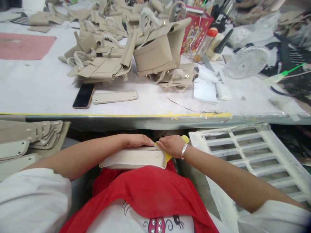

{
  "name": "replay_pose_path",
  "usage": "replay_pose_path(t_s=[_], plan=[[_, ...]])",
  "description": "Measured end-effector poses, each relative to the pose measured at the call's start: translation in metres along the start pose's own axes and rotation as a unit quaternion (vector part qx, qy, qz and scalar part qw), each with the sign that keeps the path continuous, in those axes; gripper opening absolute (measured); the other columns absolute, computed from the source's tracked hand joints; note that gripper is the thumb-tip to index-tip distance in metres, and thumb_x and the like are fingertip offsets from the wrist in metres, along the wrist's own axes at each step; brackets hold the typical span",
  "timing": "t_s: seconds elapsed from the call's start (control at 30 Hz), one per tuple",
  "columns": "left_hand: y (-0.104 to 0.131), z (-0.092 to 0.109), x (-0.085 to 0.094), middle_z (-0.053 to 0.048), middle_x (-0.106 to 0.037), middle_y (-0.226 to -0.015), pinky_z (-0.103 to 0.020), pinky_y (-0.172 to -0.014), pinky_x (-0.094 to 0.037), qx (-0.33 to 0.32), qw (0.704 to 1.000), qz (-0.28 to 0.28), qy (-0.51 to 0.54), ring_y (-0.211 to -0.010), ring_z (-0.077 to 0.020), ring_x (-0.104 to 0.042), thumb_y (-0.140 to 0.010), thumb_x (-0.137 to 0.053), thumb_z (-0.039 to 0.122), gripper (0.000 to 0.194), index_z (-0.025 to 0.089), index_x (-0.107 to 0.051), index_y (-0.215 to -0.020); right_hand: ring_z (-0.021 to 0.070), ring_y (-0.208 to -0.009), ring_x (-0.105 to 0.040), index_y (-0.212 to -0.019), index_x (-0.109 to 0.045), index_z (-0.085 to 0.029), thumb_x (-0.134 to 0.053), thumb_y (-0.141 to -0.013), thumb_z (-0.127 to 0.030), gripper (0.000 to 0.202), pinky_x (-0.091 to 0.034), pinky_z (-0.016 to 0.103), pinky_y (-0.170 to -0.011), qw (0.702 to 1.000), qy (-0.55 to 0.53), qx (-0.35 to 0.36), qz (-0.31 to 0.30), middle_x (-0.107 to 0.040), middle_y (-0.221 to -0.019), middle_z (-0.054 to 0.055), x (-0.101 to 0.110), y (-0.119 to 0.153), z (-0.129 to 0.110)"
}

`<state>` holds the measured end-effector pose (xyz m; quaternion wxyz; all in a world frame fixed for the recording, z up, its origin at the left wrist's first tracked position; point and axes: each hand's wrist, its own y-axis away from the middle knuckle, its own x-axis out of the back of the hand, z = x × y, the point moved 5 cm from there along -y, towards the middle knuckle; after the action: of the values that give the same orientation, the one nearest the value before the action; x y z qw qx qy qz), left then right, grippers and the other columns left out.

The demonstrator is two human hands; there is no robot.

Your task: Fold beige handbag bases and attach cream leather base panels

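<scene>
A beige bag piece with a pale inner side lies across my lap, below the table edge. My left hand is closed on its upper edge, with the thumb hidden. My right hand is wrapped round a yellow tool at the right end of the piece. Parts of the tool stick out above and below the fist, but its exact kind is not clear. The fingertips of both hands almost meet over the edge of the piece.
Several beige handbags are heaped on the white table. Near its front lie a phone and a beige strip. Stacked panels are at left, a white slatted rack at right. A white fan stands behind.
</scene>
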<state>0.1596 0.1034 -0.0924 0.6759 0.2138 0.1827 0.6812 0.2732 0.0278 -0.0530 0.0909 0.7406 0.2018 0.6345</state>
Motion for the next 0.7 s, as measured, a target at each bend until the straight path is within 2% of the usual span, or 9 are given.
replay_pose_path(t_s=[0.2,0.37,0.47,0.53,0.6,0.7], plan=[[0.019,0.002,0.007,-0.001,-0.063,-0.106,-0.026,-0.087,-0.038,-0.019,0.996,-0.029,-0.078,-0.096,-0.0196,-0.054,-0.082,-0.045,0.046,0.039,0.020,-0.065,-0.102,0.0226,-0.085,-0.058,-0.091,-0.059,-0.019,-0.022,-0.093,-0.045,0.045,-0.035,0.030,-0.071,0.998,-0.019,0.060,-0.025,-0.064,-0.092,0.010,0.005,-0.020,-0.014],[0.037,0.001,0.015,0.000,-0.062,-0.113,-0.023,-0.096,-0.032,-0.036,0.995,-0.038,-0.082,-0.107,-0.0206,-0.050,-0.075,-0.056,0.047,0.040,0.022,-0.064,-0.105,0.0237,-0.086,-0.057,-0.090,-0.060,-0.020,-0.027,-0.091,-0.047,0.043,-0.034,0.033,-0.076,0.991,-0.057,0.119,-0.021,-0.064,-0.092,0.010,0.010,-0.042,-0.035],[0.050,-0.003,0.019,-0.001,-0.058,-0.119,-0.023,-0.097,-0.031,-0.011,0.991,-0.042,-0.128,-0.112,-0.0219,-0.048,-0.075,-0.055,0.052,0.051,0.021,-0.059,-0.115,0.0228,-0.090,-0.057,-0.096,-0.061,-0.021,-0.030,-0.091,-0.046,0.040,-0.035,0.032,-0.080,0.986,-0.049,0.160,-0.018,-0.064,-0.096,0.009,0.013,-0.051,-0.053],[0.061,-0.001,0.020,-0.004,-0.050,-0.130,-0.025,-0.099,-0.029,0.027,0.981,-0.041,-0.188,-0.117,-0.0231,-0.045,-0.077,-0.048,0.056,0.061,0.021,-0.049,-0.127,0.0223,-0.092,-0.057,-0.100,-0.061,-0.022,-0.030,-0.091,-0.046,0.040,-0.036,0.032,-0.081,0.984,-0.021,0.174,-0.029,-0.064,-0.099,0.008,0.017,-0.055,-0.059],[0.073,0.007,0.017,-0.006,-0.039,-0.138,-0.028,-0.101,-0.027,0.056,0.966,-0.039,-0.249,-0.122,-0.0237,-0.041,-0.081,-0.039,0.060,0.068,0.021,-0.034,-0.137,0.0233,-0.091,-0.058,-0.099,-0.061,-0.021,-0.028,-0.091,-0.049,0.044,-0.038,0.033,-0.078,0.985,0.024,0.167,-0.037,-0.065,-0.100,0.009,0.026,-0.056,-0.056],[0.083,0.023,0.004,-0.010,-0.032,-0.142,-0.031,-0.102,-0.027,0.073,0.941,-0.011,-0.331,-0.125,-0.0249,-0.038,-0.080,-0.032,0.066,0.078,0.019,-0.020,-0.141,0.0247,-0.089,-0.060,-0.093,-0.062,-0.020,-0.024,-0.090,-0.052,0.050,-0.041,0.034,-0.072,0.992,0.095,0.086,-0.002,-0.066,-0.096,0.009,0.051,-0.046,-0.025]])
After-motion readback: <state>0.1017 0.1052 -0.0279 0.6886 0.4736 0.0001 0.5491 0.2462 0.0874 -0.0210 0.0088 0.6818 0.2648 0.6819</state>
